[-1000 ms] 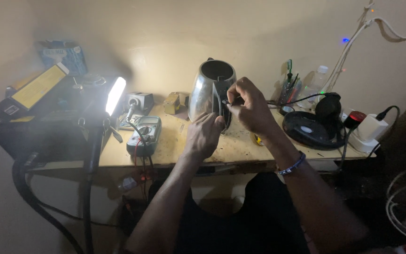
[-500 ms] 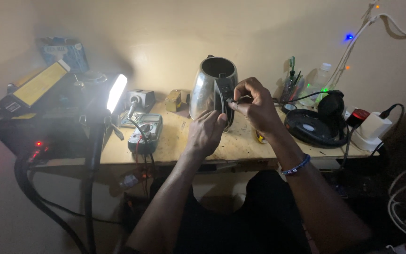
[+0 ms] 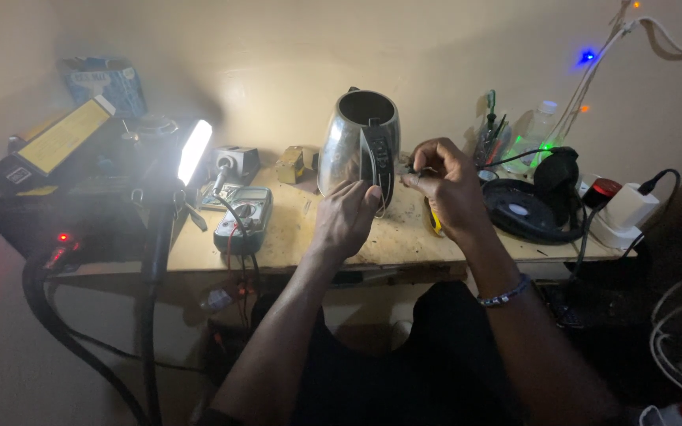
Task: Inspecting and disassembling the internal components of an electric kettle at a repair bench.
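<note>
While the left hand [image 3: 346, 217] rests with its fingers loosely curled against the lower front of the kettle [image 3: 359, 142], gripping nothing that shows, the right hand [image 3: 445, 185] is pinched shut on a small dark tool [image 3: 406, 168] whose tip points left toward the kettle's black handle [image 3: 379, 158]. What kind of tool it is cannot be told. Standing upright near the back middle of the wooden workbench [image 3: 404, 237], the stainless-steel kettle has its long axis vertical, its open mouth upward and its handle facing the person. A beaded bracelet [image 3: 504, 294] circles the right wrist. Just right of that hand lies the kettle's round black base [image 3: 522, 213], and further right a white power adapter [image 3: 631, 207]. Left of the kettle lies a multimeter [image 3: 246, 217], beside a bright lamp [image 3: 194, 151].
</note>
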